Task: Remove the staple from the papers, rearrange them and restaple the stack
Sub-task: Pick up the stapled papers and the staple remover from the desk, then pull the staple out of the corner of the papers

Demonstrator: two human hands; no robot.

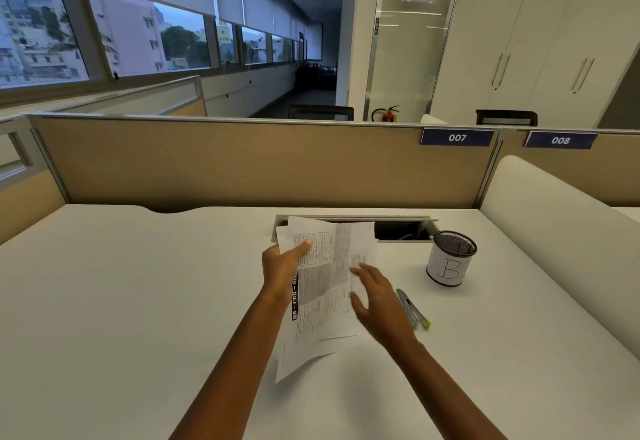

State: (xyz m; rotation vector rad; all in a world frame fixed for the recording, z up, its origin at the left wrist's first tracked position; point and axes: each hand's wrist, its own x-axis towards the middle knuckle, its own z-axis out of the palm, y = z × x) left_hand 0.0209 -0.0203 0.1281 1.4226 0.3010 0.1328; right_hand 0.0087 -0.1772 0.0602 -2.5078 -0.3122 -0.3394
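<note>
A loose stack of printed papers point(325, 280) is held up over the middle of the white desk point(121, 301), its sheets fanned and uneven. My left hand point(282, 271) grips the stack's left edge, thumb on the top sheet. My right hand point(379, 296) hovers over the right side of the papers with fingers spread, holding nothing. A stapler point(414, 310) with a yellow-green end lies on the desk just right of my right hand. No staple can be made out.
A black mesh pen cup point(450, 258) with a white label stands at the right. An open cable tray point(401, 230) is set into the desk behind the papers. Tan partition panels point(242, 162) close off the desk's far side, and a rounded white divider point(554, 225) runs along the right.
</note>
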